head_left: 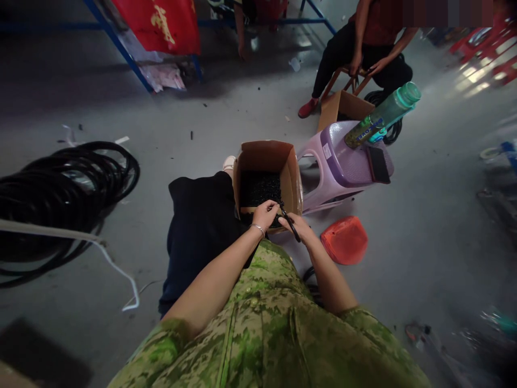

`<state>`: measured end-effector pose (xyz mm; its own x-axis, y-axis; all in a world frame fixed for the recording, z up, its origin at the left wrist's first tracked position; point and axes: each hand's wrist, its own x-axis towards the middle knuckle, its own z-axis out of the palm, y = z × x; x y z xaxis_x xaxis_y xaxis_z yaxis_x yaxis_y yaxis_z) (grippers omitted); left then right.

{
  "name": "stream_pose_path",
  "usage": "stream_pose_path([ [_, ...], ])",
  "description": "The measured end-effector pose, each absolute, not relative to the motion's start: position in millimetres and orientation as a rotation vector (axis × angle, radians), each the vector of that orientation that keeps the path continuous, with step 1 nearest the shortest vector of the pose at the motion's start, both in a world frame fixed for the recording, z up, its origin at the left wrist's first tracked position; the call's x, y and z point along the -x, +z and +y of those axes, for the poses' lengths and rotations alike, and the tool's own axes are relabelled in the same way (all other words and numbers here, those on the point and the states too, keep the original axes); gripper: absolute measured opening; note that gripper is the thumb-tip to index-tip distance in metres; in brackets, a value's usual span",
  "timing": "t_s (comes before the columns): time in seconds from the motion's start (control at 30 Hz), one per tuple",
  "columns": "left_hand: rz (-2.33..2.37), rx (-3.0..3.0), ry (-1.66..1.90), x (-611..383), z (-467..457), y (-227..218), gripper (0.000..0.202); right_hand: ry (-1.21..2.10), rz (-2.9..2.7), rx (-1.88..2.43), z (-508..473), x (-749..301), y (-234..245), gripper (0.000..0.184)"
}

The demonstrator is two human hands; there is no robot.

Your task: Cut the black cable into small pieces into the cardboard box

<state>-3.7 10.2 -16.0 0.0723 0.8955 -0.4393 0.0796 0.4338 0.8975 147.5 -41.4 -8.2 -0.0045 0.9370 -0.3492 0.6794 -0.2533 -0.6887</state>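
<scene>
Over the near edge of an open cardboard box (290, 180), my two hands work close together. My left hand (264, 214) is closed in a pinch on a small dark piece whose kind I cannot make out. In my right hand (298, 223) is a slim black hand tool (291, 226), its end pointing down toward me; whether it is scissors or cutters does not show. Its upper end reaches near my left fingertips. Many small black pieces (258, 186) lie inside the box, partly hidden by my hands.
Right of the box stands a purple stool (335, 161) bearing a green bottle (383, 116) and a dark flat object (378, 164). A red bag (344, 240) lies on the floor. Coiled black tubing (60, 188) is at left. Another person (363, 48) sits behind a second box (329, 110).
</scene>
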Motion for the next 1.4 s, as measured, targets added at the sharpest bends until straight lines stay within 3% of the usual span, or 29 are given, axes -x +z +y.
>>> stream_pose_path([
  [0.2, 1.364, -1.001, 0.771, 6.6, 11.3, -20.7, 0.013, 1.039, -1.613, 2.036, -56.1, -136.2, -17.1, 0.054],
  [0.53, 1.416, -0.870, 0.641, 4.8, 8.3, -11.0, 0.009, 1.164, -1.163, 1.972, -77.0, -109.1, -29.5, 0.056],
  [0.73, 1.223, -0.677, 0.553, 4.7, 5.5, -2.2, 0.022, 1.068, -1.128, 1.997, -73.0, -117.1, -31.8, 0.059],
  [0.87, 1.294, -0.649, 0.625, 3.5, 4.5, -5.0, 0.016, 1.047, -1.134, 2.079, -68.9, -118.5, -29.0, 0.060],
  [0.97, 1.371, -0.699, 0.713, 3.2, 5.3, -9.0, 0.027, 1.102, -1.147, 2.090, -66.2, -116.3, -29.6, 0.059],
  [1.4, 1.322, -1.120, 0.900, 4.5, 12.5, -38.8, 0.018, 1.438, -1.049, 1.859, -44.8, -137.8, -29.2, 0.056],
])
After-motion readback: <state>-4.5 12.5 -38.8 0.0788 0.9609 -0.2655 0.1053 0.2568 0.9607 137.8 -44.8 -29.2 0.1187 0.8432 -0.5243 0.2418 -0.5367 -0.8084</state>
